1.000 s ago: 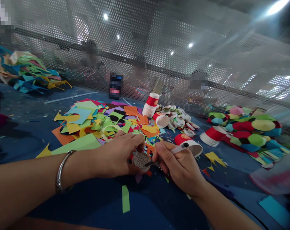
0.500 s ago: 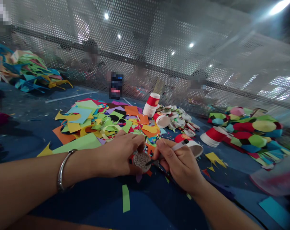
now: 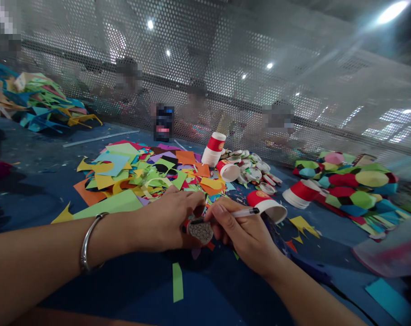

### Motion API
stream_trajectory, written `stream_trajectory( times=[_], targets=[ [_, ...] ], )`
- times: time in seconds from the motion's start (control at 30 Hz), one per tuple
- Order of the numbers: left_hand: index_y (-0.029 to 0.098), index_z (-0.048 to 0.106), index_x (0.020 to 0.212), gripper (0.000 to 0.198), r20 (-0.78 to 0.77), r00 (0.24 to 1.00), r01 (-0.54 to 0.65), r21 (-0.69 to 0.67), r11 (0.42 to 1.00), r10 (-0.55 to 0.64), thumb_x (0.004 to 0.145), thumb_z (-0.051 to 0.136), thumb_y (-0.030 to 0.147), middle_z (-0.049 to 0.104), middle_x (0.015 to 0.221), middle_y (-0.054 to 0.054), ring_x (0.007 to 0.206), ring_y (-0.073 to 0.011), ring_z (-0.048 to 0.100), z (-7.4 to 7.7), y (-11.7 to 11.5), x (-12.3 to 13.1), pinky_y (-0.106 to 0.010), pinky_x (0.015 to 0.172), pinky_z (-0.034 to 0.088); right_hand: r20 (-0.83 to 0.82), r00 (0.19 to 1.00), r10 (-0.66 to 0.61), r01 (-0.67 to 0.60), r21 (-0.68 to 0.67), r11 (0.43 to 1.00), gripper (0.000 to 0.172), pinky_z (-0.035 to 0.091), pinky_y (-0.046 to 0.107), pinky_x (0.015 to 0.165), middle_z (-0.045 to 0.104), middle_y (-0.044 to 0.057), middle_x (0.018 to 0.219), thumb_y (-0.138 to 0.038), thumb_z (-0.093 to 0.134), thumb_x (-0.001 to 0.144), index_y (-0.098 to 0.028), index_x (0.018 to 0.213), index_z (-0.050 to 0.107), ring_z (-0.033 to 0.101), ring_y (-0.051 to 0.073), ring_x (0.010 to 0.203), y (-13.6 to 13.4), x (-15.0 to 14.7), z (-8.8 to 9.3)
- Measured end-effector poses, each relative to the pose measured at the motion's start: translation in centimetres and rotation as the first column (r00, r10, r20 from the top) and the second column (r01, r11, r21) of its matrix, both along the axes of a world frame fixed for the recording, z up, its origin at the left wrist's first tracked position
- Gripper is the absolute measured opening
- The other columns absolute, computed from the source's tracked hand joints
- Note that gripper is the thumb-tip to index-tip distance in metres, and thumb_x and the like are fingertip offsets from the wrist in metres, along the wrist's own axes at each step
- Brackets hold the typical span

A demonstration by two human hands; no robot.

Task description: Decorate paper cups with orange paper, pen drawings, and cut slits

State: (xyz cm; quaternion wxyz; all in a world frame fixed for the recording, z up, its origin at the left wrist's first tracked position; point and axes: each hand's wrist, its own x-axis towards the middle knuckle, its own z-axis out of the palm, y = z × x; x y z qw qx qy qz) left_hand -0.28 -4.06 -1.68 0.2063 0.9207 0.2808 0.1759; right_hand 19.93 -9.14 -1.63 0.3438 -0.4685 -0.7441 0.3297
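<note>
My left hand (image 3: 173,217) is closed around a small round disc (image 3: 200,232), steadying it by its edge just above the blue table. Dark lines form a cell-like pattern on the disc's pale face. Between the thumb and fingers of my right hand (image 3: 239,228) is a pen (image 3: 242,213) with a clear barrel and a black end. Its dark tip lies over the upper left of the disc; whether it touches the face I cannot tell. Beyond both hands spreads a heap of coloured paper scraps (image 3: 115,164).
Stacked red-and-white paper cups (image 3: 212,149) stand behind the scraps, beside a pile of cut cup bottoms (image 3: 255,167). More cups (image 3: 302,194) lie at right, near colourful paper pieces (image 3: 361,181). A dark tool with a cord (image 3: 310,268) lies by my right forearm. A perforated metal screen (image 3: 198,59) closes the back.
My right hand has shifted slightly left, and the pen now lies flatter. Its tip has moved from the disc's right side to its upper left. My left hand stays nearly still.
</note>
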Motion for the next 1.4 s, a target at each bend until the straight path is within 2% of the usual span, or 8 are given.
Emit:
stream_trajectory(
  times=[0.23,0.47,0.7,0.87,1.0,1.4],
  targets=[
    [0.022,0.051,0.096,0.039,0.004,1.000,-0.014,0.008,1.000,0.014,0.073,0.071,0.047,0.061,0.091,-0.001,0.082,-0.0207,0.054,0.11,-0.14,-0.01,-0.036,0.076,0.033,-0.016,1.000,0.012,-0.012,-0.042,0.999,0.041,0.040,0.021,0.049,0.057,-0.002,0.062,-0.051,0.039,0.101,-0.020,0.086,0.062,0.052,0.010,0.055,-0.06,0.00,0.00],
    [0.021,0.052,0.096,0.038,-0.032,0.999,-0.022,0.014,1.000,0.023,0.075,0.071,0.046,0.061,0.091,-0.001,0.082,-0.0210,0.053,0.59,-0.26,-0.06,-0.036,0.078,0.033,-0.066,0.998,-0.016,0.015,-0.018,1.000,0.050,0.027,0.021,0.040,0.043,-0.006,0.045,-0.051,0.039,0.101,-0.018,0.070,0.061,0.039,0.008,0.040,-0.28,-0.15,0.79],
    [0.022,0.051,0.095,0.038,-0.037,0.999,-0.024,0.014,1.000,0.025,0.074,0.071,0.046,0.060,0.088,-0.001,0.080,-0.0212,0.052,0.57,-0.24,-0.05,-0.035,0.076,0.033,-0.108,0.993,-0.048,0.046,-0.027,0.999,0.049,0.020,0.023,0.038,0.038,-0.007,0.042,-0.052,0.041,0.100,-0.018,0.069,0.059,0.033,0.007,0.038,-0.38,0.02,0.54],
    [0.021,0.049,0.091,0.042,-0.040,0.998,-0.048,0.007,0.999,0.048,0.070,0.073,0.049,0.058,0.083,0.000,0.078,-0.0204,0.052,0.75,-0.33,0.12,-0.036,0.076,0.033,-0.065,0.992,-0.109,0.116,0.101,0.988,0.042,0.029,0.024,0.044,0.047,-0.005,0.052,-0.048,0.041,0.101,-0.019,0.079,0.061,0.042,0.009,0.046,-0.19,0.27,0.37],
    [0.021,0.050,0.091,0.042,-0.039,0.999,-0.035,-0.002,0.999,0.034,0.072,0.072,0.051,0.059,0.086,-0.001,0.079,-0.0203,0.052,0.73,-0.32,0.12,-0.036,0.076,0.032,0.046,0.995,-0.092,0.082,0.185,0.979,0.038,0.035,0.025,0.052,0.049,-0.003,0.061,-0.044,0.041,0.102,-0.019,0.081,0.061,0.046,0.011,0.055,-0.07,0.23,0.32],
    [0.021,0.051,0.097,0.042,-0.017,1.000,0.001,0.029,1.000,0.000,0.074,0.071,0.049,0.058,0.091,-0.001,0.083,-0.0206,0.051,0.15,-0.01,-0.04,-0.035,0.077,0.031,0.202,0.976,-0.080,0.010,0.327,0.945,0.037,0.033,0.026,0.053,0.044,-0.004,0.060,-0.033,0.040,0.103,-0.019,0.072,0.055,0.042,0.010,0.053,-0.08,-0.07,0.84]
  ],
)
